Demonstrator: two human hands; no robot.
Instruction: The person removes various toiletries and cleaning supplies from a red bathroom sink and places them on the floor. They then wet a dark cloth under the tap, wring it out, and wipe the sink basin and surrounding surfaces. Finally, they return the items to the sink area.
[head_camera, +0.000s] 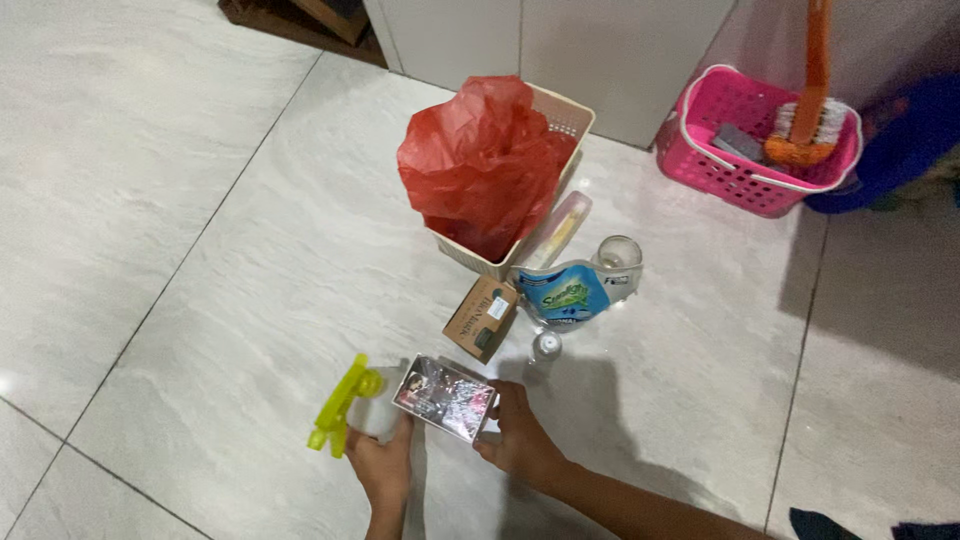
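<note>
Both hands are low in the head view, holding a shiny silver box (445, 398) just above the tiled floor. My left hand (383, 458) grips its left end and also rests against a clear spray bottle with a lime-green trigger (343, 402). My right hand (518, 438) grips the box's right end. A small brown carton (481, 317) lies just beyond the box.
A cream basket (565, 118) lined with a red plastic bag (483, 160) stands ahead. Beside it lie a blue-green refill pouch (565, 293), a glass jar (619, 256), a small clear bottle (545, 347) and a clear tube (561, 228). A pink basket (700, 160) holds an orange brush (808, 120).
</note>
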